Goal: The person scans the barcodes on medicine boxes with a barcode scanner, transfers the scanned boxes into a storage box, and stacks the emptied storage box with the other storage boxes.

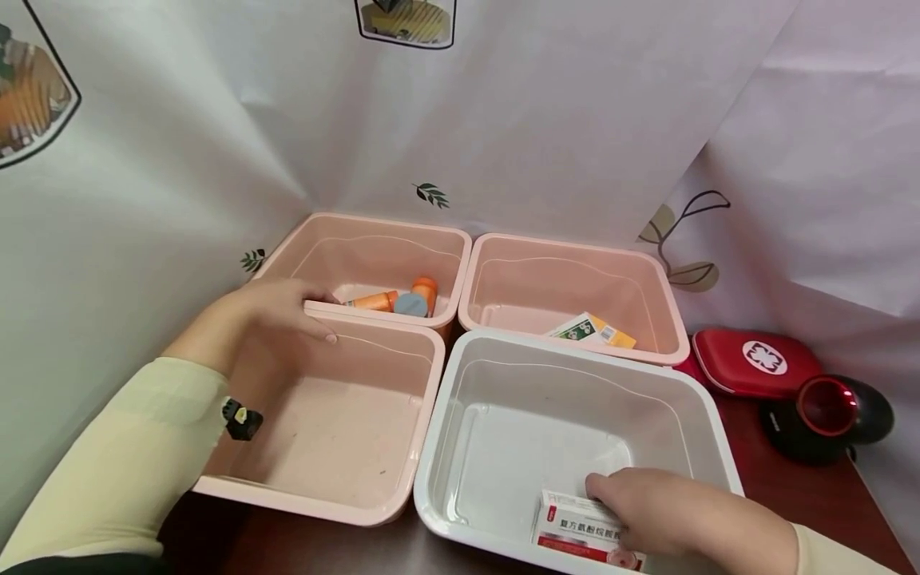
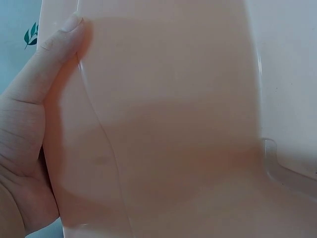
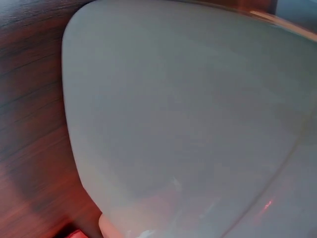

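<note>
My left hand (image 1: 276,307) grips the back rim of the near left pink bin (image 1: 338,431). In the left wrist view its thumb (image 2: 52,64) lies along the bin's inner wall, while the fingers are hidden behind that wall. Over the near side of the white bin (image 1: 532,447), my right hand (image 1: 661,507) holds a white and red medicine box (image 1: 575,527) with Chinese print, the thumb at its top edge. The right wrist view shows mostly the pale bin wall (image 3: 173,99), with a fingertip (image 3: 109,227) at the bottom edge.
Orange bottles (image 1: 426,289) and a grey disc (image 1: 411,304) lie in the far left pink bin (image 1: 388,228). A green-white box (image 1: 578,327) and a yellow box (image 1: 611,334) lie in the far right one. On the right are a red case (image 1: 762,363) and a black device (image 1: 826,415).
</note>
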Demonstrator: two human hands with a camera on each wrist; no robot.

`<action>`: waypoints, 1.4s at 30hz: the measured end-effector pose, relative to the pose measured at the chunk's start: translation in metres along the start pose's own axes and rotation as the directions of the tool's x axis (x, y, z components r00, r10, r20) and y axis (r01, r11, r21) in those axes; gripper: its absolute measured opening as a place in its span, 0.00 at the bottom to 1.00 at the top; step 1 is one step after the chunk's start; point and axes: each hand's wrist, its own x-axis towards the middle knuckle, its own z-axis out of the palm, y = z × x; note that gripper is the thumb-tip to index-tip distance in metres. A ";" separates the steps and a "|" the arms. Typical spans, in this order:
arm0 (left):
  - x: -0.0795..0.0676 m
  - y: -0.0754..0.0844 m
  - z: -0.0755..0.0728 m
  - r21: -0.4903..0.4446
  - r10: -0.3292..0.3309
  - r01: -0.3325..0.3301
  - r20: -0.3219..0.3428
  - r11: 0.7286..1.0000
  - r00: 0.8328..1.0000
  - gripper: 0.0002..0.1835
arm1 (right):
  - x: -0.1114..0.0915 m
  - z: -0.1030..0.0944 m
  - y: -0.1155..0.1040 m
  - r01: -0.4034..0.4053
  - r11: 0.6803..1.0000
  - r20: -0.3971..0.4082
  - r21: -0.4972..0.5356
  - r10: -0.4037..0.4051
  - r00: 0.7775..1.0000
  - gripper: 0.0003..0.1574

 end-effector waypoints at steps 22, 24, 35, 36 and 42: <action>0.002 0.003 -0.001 0.001 -0.004 0.004 0.007 1.000 1.000 0.38 | -0.018 -0.025 0.004 0.523 0.839 -0.755 0.150 -0.245 0.609 0.20; 0.002 0.003 -0.001 0.001 -0.003 0.003 0.007 1.000 1.000 0.37 | -0.020 -0.028 0.006 0.569 0.802 -0.777 0.184 -0.235 0.583 0.21; 0.000 0.001 -0.001 -0.005 -0.009 0.009 0.007 1.000 1.000 0.40 | -0.023 -0.033 0.021 0.578 0.520 -0.667 0.629 -0.020 0.744 0.21; 0.000 0.000 -0.001 -0.007 -0.010 0.010 0.007 1.000 1.000 0.40 | -0.022 -0.033 0.022 0.568 0.477 -0.648 0.671 0.007 0.761 0.21; 0.000 -0.001 -0.001 -0.013 -0.002 0.002 0.001 1.000 1.000 0.41 | -0.022 -0.034 0.031 0.613 0.249 -0.639 0.750 0.032 0.768 0.21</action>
